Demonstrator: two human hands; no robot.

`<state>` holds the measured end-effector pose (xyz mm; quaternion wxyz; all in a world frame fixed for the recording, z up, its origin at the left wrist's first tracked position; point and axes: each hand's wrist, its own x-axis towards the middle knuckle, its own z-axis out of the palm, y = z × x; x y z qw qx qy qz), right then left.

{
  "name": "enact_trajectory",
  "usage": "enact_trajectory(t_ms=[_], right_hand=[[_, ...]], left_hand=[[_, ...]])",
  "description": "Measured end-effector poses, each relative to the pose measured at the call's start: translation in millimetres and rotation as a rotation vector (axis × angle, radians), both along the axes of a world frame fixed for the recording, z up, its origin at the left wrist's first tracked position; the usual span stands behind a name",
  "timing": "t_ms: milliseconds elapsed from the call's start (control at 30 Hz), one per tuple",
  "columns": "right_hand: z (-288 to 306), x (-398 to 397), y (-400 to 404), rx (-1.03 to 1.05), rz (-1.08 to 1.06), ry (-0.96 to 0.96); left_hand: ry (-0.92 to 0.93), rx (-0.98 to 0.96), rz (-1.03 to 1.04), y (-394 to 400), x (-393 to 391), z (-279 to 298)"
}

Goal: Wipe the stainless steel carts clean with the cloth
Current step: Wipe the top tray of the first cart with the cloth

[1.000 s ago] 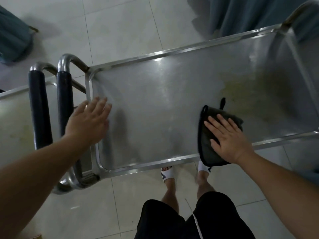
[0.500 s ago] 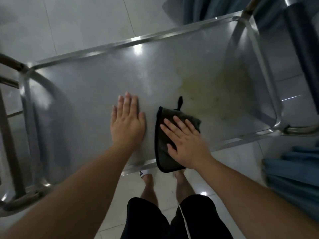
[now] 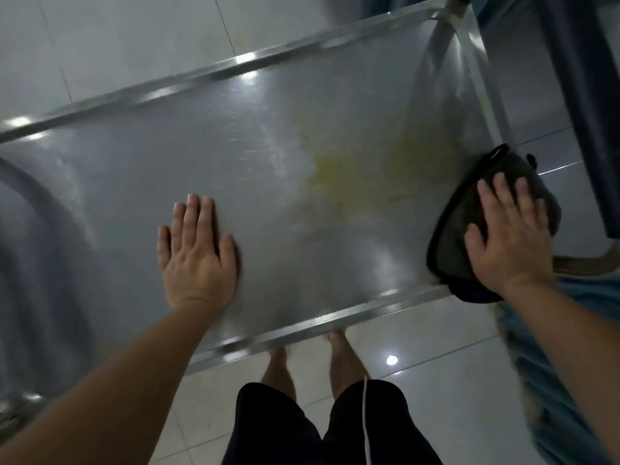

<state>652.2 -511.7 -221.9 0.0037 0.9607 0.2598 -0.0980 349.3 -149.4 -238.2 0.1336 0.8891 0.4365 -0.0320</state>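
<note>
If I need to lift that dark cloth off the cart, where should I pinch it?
Likely the far corner of the cloth, coming from above at the cart's right end. That part lies bare beyond the right hand's flat fingers, which press the middle.

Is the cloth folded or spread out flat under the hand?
Folded. The cloth shows a doubled, stacked edge along its left side, and the right hand presses it flat at the cart top's right end.

Glossy pale floor tiles (image 3: pixel 436 380) with thin grout lines lay all around. A round lamp glare (image 3: pixel 391 360) shone on one tile near the bottom. Blue-grey cloth (image 3: pixel 570 364) hung at right.
</note>
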Motion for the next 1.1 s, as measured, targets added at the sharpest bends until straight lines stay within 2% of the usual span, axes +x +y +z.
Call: enact_trajectory(t_ms=[67,133,200,333,433,500,600,733,867,900,933,1000,1100], right_hand=[[-3.6,-26.0,41.8,0.056,-0.253,-0.025],[-5.9,-62.8,97.5,0.120,-0.364,-0.041],[-8.1,-106.5,155.6,0.166,-0.228,-0.029],[-8.9,-164.9,248.5,0.210,0.274,0.043],[-12.6,-148.1,261.3,0.231,0.605,0.074],[-13.8,-115.1,243.5,0.247,0.657,0.052],[-14.9,-35.4,196.8,0.203,0.492,-0.012],[-5.2,51.4,138.1,0.102,0.067,-0.068],[-6.0,26.2,202.6,0.123,-0.458,-0.076],[-5.1,11.7,228.3,0.148,-0.519,-0.069],[-5.0,-6.2,252.6,0.168,-0.502,-0.057],[-4.9,-45.5,294.6,0.190,-0.287,-0.041],[-3.0,-89.4,335.1,0.197,0.269,0.019]], left_hand=[[-0.003,0.006,-0.003,1.1,-0.7,-1.6],[-0.010,0.020,-0.002,1.3,-1.3,-2.6],[-0.020,0.031,0.000,1.1,-1.2,-3.2],[0.002,0.034,0.000,0.7,0.7,-2.6],[0.010,0.040,-0.023,0.3,-0.6,-2.5],[-0.006,0.032,-0.015,0.1,-0.5,-2.8],[-0.007,0.022,-0.009,-0.8,-0.2,-1.4],[-0.003,0.020,-0.002,-0.1,-0.2,0.9],[0.006,0.026,0.004,-0.2,1.7,3.8],[0.004,0.024,0.008,-0.3,2.1,4.5],[0.003,0.026,0.012,-0.5,2.6,5.0],[-0.001,0.036,0.014,-1.1,3.5,5.4],[0.008,0.038,0.013,-1.3,4.3,5.2]])
